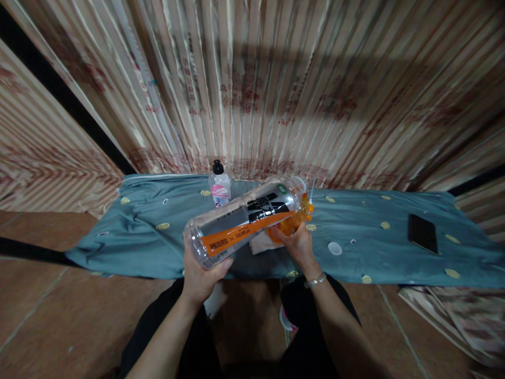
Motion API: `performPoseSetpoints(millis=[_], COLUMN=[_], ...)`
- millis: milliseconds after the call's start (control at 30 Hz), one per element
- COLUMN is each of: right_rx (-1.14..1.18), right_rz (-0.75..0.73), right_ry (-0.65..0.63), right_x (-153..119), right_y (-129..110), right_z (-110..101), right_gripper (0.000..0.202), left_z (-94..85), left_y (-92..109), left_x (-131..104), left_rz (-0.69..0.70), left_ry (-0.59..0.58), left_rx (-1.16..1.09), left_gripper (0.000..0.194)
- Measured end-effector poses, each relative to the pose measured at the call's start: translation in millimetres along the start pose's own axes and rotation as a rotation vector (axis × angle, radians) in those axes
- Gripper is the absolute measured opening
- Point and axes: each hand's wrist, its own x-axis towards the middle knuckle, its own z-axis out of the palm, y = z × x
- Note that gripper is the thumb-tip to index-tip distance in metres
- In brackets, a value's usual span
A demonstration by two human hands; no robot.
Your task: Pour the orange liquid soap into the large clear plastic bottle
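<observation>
A large clear bottle point(240, 221) with a black, silver and orange label is tilted, its mouth up at the right. My left hand point(203, 276) is closed round its lower end. At the mouth end, my right hand point(298, 245) grips an orange see-through container point(290, 225), partly hidden behind the bottle. A thin whitish stick or tube point(312, 190) rises beside the container. Under them, a white cloth point(262, 243) lies on the teal cover. Behind the large bottle's left part stands a clear bottle with a black pump top and pink label point(220, 190).
The bench has a teal patterned cover point(138, 242). A small white round lid point(335, 248) lies right of my right hand, and a black phone-like slab point(423, 233) farther right. A pleated curtain point(256, 95) hangs behind. Folded fabric point(457, 321) is at the lower right.
</observation>
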Motion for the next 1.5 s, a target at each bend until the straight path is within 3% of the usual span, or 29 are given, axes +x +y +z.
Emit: performPoseSetpoints(millis=[500,1133,1500], right_rx=[-0.042,0.019,-0.015], right_rz=[0.055,-0.008,0.031], right_ry=[-0.005,0.008,0.024], right_x=[-1.4,-0.2,0.2], right_y=[-6.2,-2.1,0.0], right_z=[-2.4,-1.2,1.0], right_gripper=[0.088,0.096,0.092], left_z=[-2.0,-4.4,1.0], left_y=[-2.4,-9.1,-0.5], left_x=[0.0,-0.4,0.1], left_rz=[0.04,0.016,0.048], left_ry=[-0.026,-0.014,-0.015], left_rx=[0.019,0.028,-0.001], left_gripper=[0.096,0.1,0.085])
